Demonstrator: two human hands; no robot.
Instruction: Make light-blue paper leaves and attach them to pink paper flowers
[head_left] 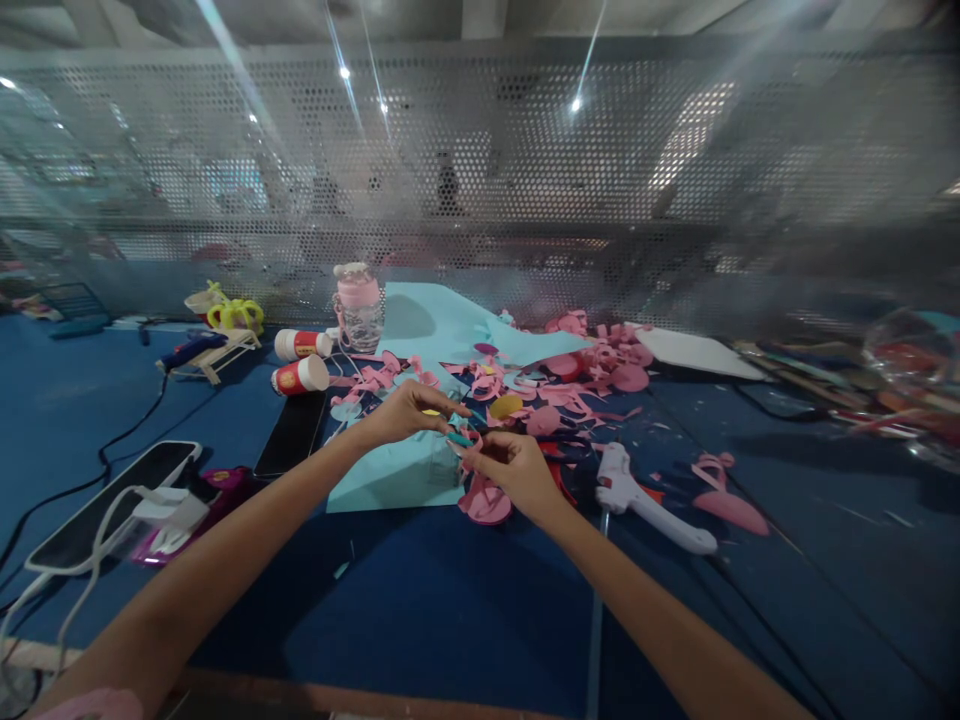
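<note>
My left hand (411, 412) and my right hand (511, 470) meet above a light blue paper sheet (390, 480) on a dark blue table (450, 610). Together their fingertips pinch a small craft piece of pink paper strips with a teal bit (463, 442). A pink paper disc (486, 502) lies just under my right hand. Pink paper scraps (577, 385) and a yellow circle (506, 405) are scattered right behind the hands. A white glue gun (645, 500) lies to the right of my right hand.
A pink-lidded bottle (358, 305), two red-and-white tubes (300, 360), a second glue gun on a stand (199, 352) and yellow scissors (236, 315) sit back left. Two phones (112, 505) with white cables lie left. A perforated metal screen (525, 180) backs the table. Clutter fills the far right.
</note>
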